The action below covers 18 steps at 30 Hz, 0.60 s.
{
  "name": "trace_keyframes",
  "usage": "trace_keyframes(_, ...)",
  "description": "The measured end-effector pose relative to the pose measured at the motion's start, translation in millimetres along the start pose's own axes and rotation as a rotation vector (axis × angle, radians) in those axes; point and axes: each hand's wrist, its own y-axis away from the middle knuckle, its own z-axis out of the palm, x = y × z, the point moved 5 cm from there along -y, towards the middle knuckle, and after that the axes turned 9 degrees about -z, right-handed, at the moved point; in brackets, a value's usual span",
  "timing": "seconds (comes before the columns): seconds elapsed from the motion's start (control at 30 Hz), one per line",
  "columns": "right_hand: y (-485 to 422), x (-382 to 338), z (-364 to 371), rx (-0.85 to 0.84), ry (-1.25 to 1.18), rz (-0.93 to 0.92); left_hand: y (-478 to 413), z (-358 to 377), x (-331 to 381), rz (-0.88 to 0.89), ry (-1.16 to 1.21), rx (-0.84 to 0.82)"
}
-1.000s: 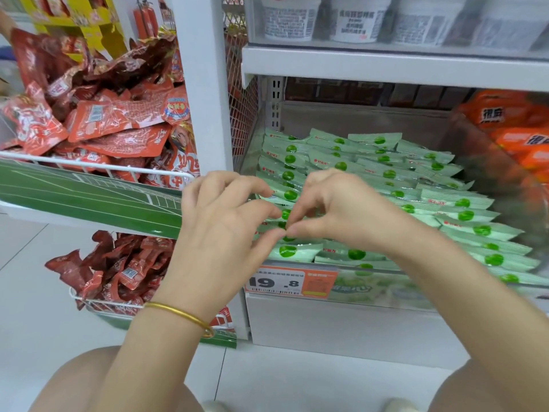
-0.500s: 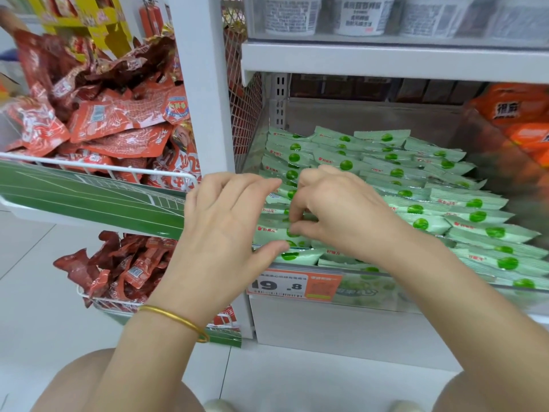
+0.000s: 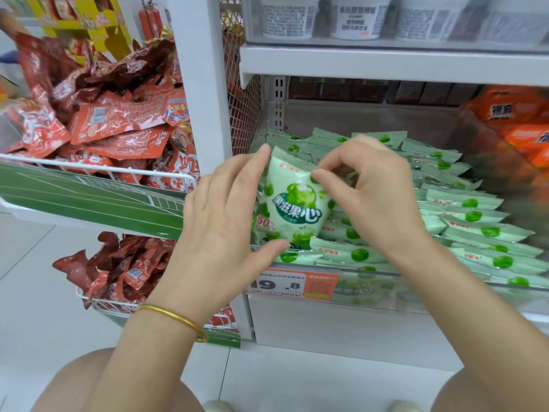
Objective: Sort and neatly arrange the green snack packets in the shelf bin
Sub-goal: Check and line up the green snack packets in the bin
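Observation:
A green snack packet (image 3: 292, 203) stands upright, face toward me, at the front left of the clear shelf bin (image 3: 371, 289). My left hand (image 3: 225, 212) holds it between thumb below and fingers at its top left edge. My right hand (image 3: 371, 191) pinches its right upper edge with curled fingers. Rows of several green packets (image 3: 475, 215) lie overlapped in the bin to the right and behind.
An orange price tag (image 3: 292, 285) reading 19.8 is on the bin front. Wire baskets of red packets (image 3: 104, 120) hang at left. Orange packets (image 3: 517, 120) fill the neighbouring bin at right. White cups (image 3: 356, 16) stand on the shelf above.
Both hands were down among the packets at the bin's front; one packet has now been lifted and turned upright between them.

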Motion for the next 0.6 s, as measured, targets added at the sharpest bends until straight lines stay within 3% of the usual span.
trace_keyframes(0.27,3.7,17.3,-21.1,0.182,-0.088,0.15,-1.1,-0.2,4.2,-0.001,-0.017,0.039)
trace_keyframes(0.4,8.6,27.5,-25.2,0.199,-0.348,0.345,-3.2,-2.7,10.1,-0.004,0.096,0.104)
trace_keyframes(0.6,12.5,32.6,-41.0,0.234,-0.627,0.478,-10.1,-8.0,27.4,0.038,0.32,0.252)
